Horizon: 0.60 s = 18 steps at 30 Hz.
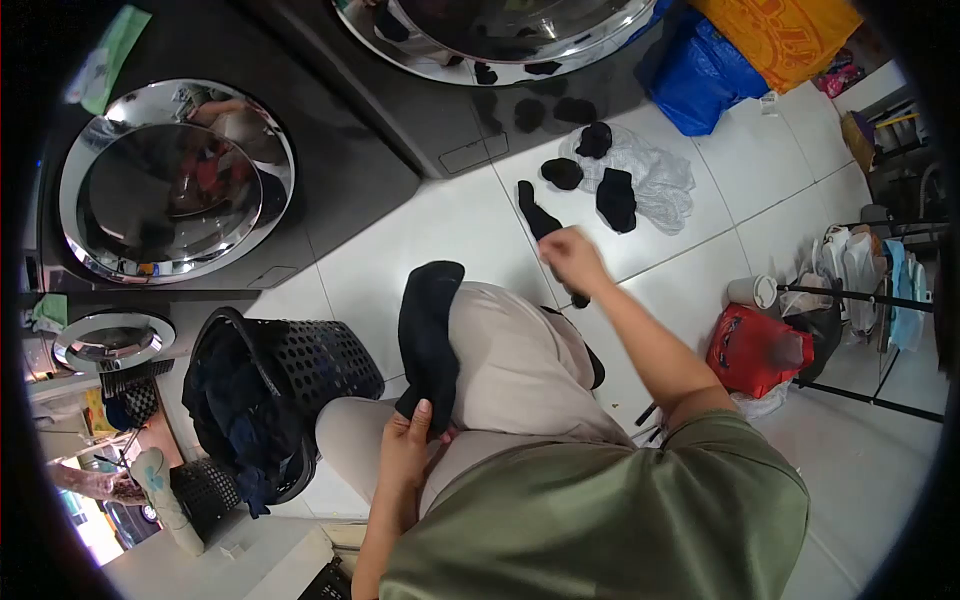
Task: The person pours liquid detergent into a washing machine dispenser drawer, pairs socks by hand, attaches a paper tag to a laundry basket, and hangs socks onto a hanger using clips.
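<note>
My left hand (405,442) is closed around the cuff end of a dark sock (430,325), which lies along my thigh with its toe toward the machines. My right hand (575,262), slightly blurred, reaches out over the floor with its fingers closed. A long black sock (538,212) passes under that hand and shows on both sides of it. Beyond it, on and beside a crumpled clear plastic bag (660,175), are a bundled black sock (562,175), another bundle (594,140) and a folded black sock (616,200).
A black laundry basket (325,355) full of dark clothes stands to my left. Front-loading machines (350,130) line the far side. Blue (700,75) and orange (790,35) bags sit at the upper right. A red bag (755,350) and a black metal rack (860,293) stand at right.
</note>
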Each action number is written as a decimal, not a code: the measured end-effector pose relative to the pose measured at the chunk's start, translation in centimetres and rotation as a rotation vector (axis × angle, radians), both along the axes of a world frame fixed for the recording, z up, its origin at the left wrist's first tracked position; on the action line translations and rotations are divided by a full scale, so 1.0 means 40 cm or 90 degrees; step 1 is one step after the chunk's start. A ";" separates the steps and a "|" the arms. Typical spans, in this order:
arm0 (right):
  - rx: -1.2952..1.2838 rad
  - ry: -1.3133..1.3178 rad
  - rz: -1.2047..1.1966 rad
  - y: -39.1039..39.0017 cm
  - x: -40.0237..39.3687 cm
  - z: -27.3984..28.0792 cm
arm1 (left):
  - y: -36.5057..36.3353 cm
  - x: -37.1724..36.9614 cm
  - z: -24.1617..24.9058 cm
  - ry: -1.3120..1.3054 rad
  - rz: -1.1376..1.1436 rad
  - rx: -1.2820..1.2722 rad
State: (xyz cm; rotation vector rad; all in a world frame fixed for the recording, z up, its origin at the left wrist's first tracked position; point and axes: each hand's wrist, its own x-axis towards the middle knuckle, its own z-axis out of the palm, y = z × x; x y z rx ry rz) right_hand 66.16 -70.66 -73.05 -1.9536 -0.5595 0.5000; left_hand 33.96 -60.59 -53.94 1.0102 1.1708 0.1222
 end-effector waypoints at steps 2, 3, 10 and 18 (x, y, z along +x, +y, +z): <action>-0.226 -0.114 -0.051 -0.107 0.212 -0.325 | 0.002 -0.003 -0.030 0.030 -0.019 0.066; -0.408 -0.139 -0.134 -0.141 0.262 -0.339 | -0.003 0.013 -0.024 -0.001 0.009 0.044; -0.358 -0.117 -0.082 -0.217 0.408 -0.528 | 0.016 0.042 -0.026 -0.091 0.147 -0.008; 0.169 -0.296 -0.124 -0.043 0.272 0.147 | -0.013 0.026 -0.032 -0.190 -0.041 0.013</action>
